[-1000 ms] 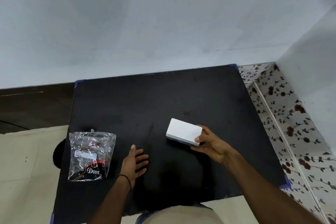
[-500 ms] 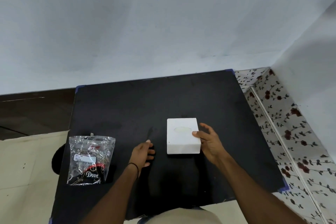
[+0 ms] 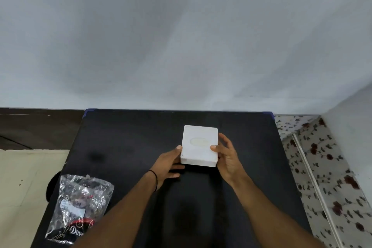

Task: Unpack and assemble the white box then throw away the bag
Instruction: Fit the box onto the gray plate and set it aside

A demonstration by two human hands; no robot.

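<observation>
A white box [image 3: 199,145] with a faint oval mark on its top sits in the middle of the black table [image 3: 124,139]. My left hand [image 3: 168,164] grips its left side, thumb on the top edge. My right hand [image 3: 228,156] grips its right side, thumb on the top and fingers spread behind. A crumpled clear plastic bag [image 3: 80,207] with "Dove" printed on it lies at the table's front left corner, apart from both hands. My left forearm covers the bag's lower right corner.
A grey wall rises just behind the table's far edge. A floral patterned floor [image 3: 326,177] runs along the right of the table, pale tiles [image 3: 20,187] along the left. Something dark and round [image 3: 51,185] shows beside the table's left edge.
My left hand moved from the bare table onto the box's left side. The box went from tilted in my right hand to flat and square, held by both hands. The view tilted.
</observation>
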